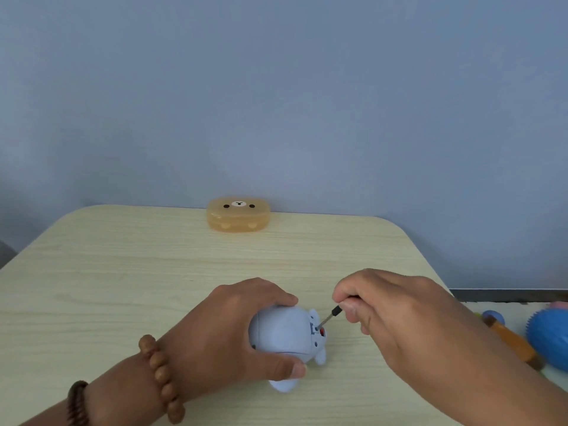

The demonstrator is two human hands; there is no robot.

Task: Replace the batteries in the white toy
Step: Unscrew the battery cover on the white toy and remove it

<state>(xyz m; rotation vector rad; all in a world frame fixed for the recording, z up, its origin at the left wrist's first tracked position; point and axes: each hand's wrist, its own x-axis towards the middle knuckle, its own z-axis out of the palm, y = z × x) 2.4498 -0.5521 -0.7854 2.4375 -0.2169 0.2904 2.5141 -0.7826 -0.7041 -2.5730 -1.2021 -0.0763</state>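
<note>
The white toy [284,335], a small rounded animal figure, lies on its side on the pale wooden table [123,287]. My left hand [227,330] grips it from the left, fingers over its far side and thumb along its near side. My right hand [393,312] pinches a small screwdriver [330,316] with a black handle. Its metal tip sits in the toy's underside at a small recess, beside a red spot.
An orange translucent box [238,214] with a bear face stands at the table's far edge by the blue wall. Off the table's right side lie a blue spiky ball [548,336] and an orange toy [513,341].
</note>
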